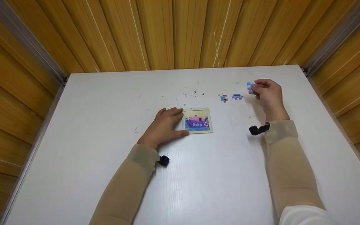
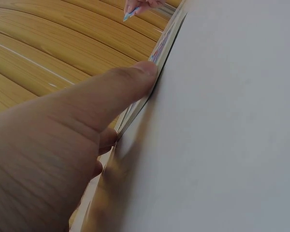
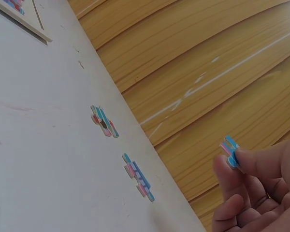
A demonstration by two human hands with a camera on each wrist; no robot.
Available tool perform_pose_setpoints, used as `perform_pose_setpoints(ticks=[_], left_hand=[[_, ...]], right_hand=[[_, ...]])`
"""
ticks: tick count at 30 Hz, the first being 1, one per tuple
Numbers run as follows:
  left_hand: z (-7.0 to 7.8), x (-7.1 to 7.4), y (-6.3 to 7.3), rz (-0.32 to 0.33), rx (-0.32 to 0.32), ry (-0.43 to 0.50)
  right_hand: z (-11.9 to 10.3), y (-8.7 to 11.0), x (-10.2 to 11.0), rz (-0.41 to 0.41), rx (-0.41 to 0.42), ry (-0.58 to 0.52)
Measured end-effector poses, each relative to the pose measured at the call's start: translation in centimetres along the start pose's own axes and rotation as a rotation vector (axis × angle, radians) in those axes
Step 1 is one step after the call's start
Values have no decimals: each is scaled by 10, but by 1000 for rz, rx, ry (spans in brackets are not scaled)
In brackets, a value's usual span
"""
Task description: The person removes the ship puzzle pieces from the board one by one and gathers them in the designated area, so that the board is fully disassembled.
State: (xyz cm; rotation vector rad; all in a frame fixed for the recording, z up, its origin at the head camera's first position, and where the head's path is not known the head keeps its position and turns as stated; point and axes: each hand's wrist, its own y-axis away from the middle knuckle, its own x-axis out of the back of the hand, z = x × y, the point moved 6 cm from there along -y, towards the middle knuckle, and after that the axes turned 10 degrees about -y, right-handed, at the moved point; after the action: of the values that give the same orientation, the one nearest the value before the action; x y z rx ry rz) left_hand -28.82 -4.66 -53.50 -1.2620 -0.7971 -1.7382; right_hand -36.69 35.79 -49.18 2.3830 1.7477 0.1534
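Observation:
A small jigsaw puzzle tray (image 1: 211,120) with a pale frame lies on the white table, showing a purple and pink ship. Along its top, a strip of bare backing shows. My left hand (image 1: 167,126) holds the tray at its left side, fingertips by the upper corner and thumb (image 2: 140,72) on the lower edge. Above the table at the back right, my right hand (image 1: 269,97) pinches a blue and pink puzzle piece (image 3: 228,151) between thumb and fingers. Left of that hand lie two other pieces, one multicoloured (image 1: 223,98) and one mostly blue (image 1: 237,97).
The white table (image 1: 105,140) ends at the back against a wood-slat wall (image 1: 158,34), with similar walls at both sides. Small dark specks and marks (image 1: 195,92) dot the tabletop behind the tray. A black camera mount (image 1: 255,130) juts from the right wrist.

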Motion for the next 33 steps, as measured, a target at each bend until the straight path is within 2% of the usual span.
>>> perform_pose_setpoints(ticks=[4,9,12,20,33], left_hand=[[0,-1,1,4,-5,-7],[-1,-2,1,4,-5,-2],[0,-1,2,4,-10,2],[-1,0,1,3,-15,-8],[0,-1,-1,-1,-16,-16]], right_hand=[[6,-2,4,23,-55,7],[10,-4,7,36,-73,37],[11,-5,9,47,-76,66],[19,-10,12,64,-159,156],[20,-8,16,37,-82,198]])
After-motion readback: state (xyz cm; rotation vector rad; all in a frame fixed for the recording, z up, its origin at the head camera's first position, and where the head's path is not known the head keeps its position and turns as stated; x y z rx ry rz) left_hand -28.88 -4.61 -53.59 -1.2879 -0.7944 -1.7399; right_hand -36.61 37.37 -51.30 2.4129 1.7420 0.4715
